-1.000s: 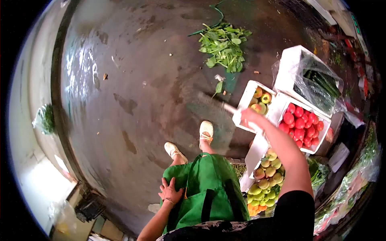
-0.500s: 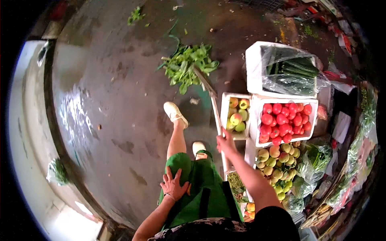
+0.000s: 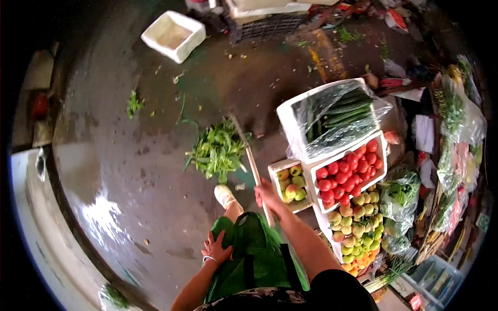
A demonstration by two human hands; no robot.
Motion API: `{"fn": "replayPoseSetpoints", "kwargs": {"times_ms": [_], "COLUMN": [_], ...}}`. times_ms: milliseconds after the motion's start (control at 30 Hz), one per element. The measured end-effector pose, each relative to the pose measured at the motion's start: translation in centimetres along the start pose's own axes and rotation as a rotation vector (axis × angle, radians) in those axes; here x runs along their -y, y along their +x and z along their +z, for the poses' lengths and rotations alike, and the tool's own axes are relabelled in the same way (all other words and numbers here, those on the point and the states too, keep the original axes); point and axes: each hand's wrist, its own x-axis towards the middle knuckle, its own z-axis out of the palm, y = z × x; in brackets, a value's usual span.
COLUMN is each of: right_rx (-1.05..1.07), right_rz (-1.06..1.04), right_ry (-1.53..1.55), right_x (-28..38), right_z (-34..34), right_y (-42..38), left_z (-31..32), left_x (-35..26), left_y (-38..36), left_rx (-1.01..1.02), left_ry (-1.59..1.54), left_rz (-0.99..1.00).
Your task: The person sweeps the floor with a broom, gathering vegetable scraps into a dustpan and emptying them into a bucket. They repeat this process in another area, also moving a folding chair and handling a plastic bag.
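Right now the right hand (image 3: 268,195) is clenched around the broom handle (image 3: 253,168), gripping it about midway, with the stick running up and away to the pile of green leaves (image 3: 217,150) on the wet concrete floor (image 3: 129,186). The broom head sits at the far right edge of that pile, mostly blurred, so its shape is hard to tell. The left hand (image 3: 216,248) grasps nothing; it lies flat with fingers spread on the green apron (image 3: 249,259) at the thigh. One foot in a white shoe (image 3: 224,196) stands just near the pile.

Progress, as a judgement: most leaves look gathered into one heap, so the bulk of the sweeping seems done. Left over are a small green clump (image 3: 135,103) further left and scattered bits far up by the white foam box (image 3: 174,35); the heap itself is not yet cleared off the floor.

To the right are stall boxes: the box of yellow-green fruit (image 3: 290,184) just beside the right hand, the tomato box (image 3: 350,168) next to it, and bagged cucumbers (image 3: 340,116) farther off. More fruit (image 3: 358,228) is piled nearer, right.
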Motion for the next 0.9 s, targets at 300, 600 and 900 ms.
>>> {"fn": "replayPoseSetpoints", "kwargs": {"times_ms": [300,600,900], "right_rx": [0.093,0.108,0.043], "right_rz": [0.001,0.027,-0.236], "right_ry": [0.188,0.229,0.386], "right_x": [4.2,16.5,23.0], "right_z": [-7.8,-9.6,-10.5], "right_y": [-9.2,-12.6,-14.5], "left_z": [-7.8,-24.5,-35.2], "left_x": [-1.6,-12.7,-29.5], "left_y": [5.8,7.3,9.7], "left_rx": [-0.020,-0.006,0.058], "left_ry": [0.228,0.399,0.844], "left_rz": [0.127,0.296,0.838]}}
